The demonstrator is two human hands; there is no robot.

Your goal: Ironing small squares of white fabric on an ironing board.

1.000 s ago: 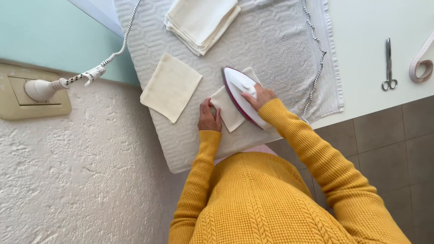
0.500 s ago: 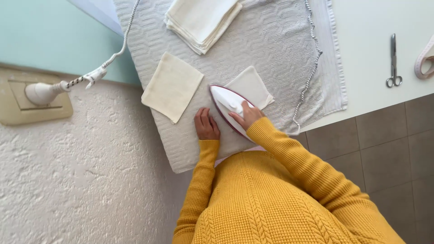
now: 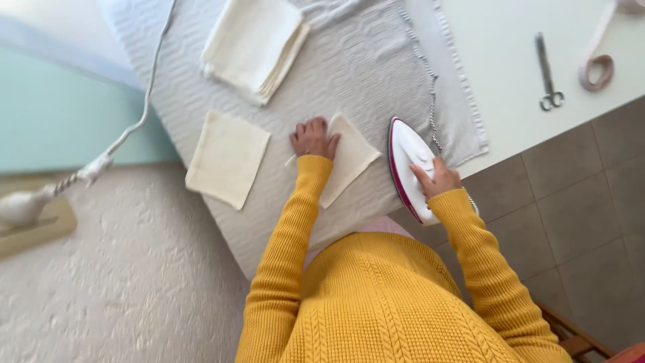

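Note:
My left hand (image 3: 313, 137) rests flat on the left edge of a small cream cloth square (image 3: 349, 160) lying on the grey padded towel (image 3: 376, 67). To the right of that square, my right hand (image 3: 435, 177) grips the handle of a white iron with a dark red rim (image 3: 408, 161), which sits near the towel's near edge. Another cream square (image 3: 228, 158) lies flat to the left. A stack of folded cream cloths (image 3: 254, 47) sits at the far side of the towel.
Scissors (image 3: 547, 70) and a coil of pink ribbon (image 3: 596, 67) lie on the white table at the right. The iron's braided cord (image 3: 144, 101) runs left to a plug (image 3: 27, 205) at a wall socket. Grey floor tiles (image 3: 578, 202) show at the right.
My right hand has slid the iron off the small cloth square and to the right. My left hand has moved up onto the square's left edge.

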